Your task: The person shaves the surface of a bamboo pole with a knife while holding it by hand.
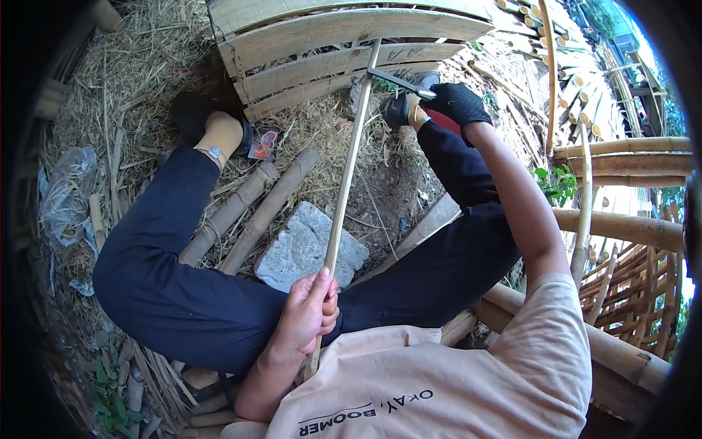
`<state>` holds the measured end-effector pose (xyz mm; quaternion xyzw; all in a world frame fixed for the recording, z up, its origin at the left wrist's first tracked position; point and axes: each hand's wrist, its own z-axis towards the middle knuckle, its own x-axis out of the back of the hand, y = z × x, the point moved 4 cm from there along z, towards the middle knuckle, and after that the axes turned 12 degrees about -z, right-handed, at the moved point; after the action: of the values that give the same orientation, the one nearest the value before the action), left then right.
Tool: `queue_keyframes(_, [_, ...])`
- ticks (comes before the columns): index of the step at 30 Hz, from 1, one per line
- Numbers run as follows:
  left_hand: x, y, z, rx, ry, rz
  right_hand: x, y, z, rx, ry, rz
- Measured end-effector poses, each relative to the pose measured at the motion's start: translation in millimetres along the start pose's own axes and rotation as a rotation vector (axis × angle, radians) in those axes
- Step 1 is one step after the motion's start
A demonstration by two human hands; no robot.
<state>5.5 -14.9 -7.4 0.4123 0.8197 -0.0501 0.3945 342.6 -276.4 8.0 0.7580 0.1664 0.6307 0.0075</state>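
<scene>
My left hand (307, 313) is closed around the near end of the bamboo strip (346, 179), fingers (330, 298) wrapped tight, holding it low against my lap. The strip runs away from me between my legs, over the grey stone (300, 252), to the wooden slat pallet (344, 55), where its far end rests. My right hand (457, 102), in a black glove, grips the knife (401, 83) firmly; the blade lies across the strip near its far end. In my judgement the stroke goes best with the blade kept at a shallow angle to the strip, the left hand holding the strip from rolling, and the cut directed away from my body and my right foot (401, 110), which sits just beside the blade. Room is limited: the pallet edge bounds the far side, my right knee and the bamboo poles (621, 227) crowd the right, and loose poles (256, 208) lie left of the strip on the straw-covered ground (131, 73). Clearance is best along the strip itself.
</scene>
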Motion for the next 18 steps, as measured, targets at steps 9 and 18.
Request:
queue_keyframes(9, [0,6,1,0.046,-0.073,-0.117,35,-83,-97,0.261,-0.152,0.215])
queue_keyframes(18, [0,-3,3,0.098,-0.071,-0.146,-2,-109,-115,0.483,-0.119,0.142])
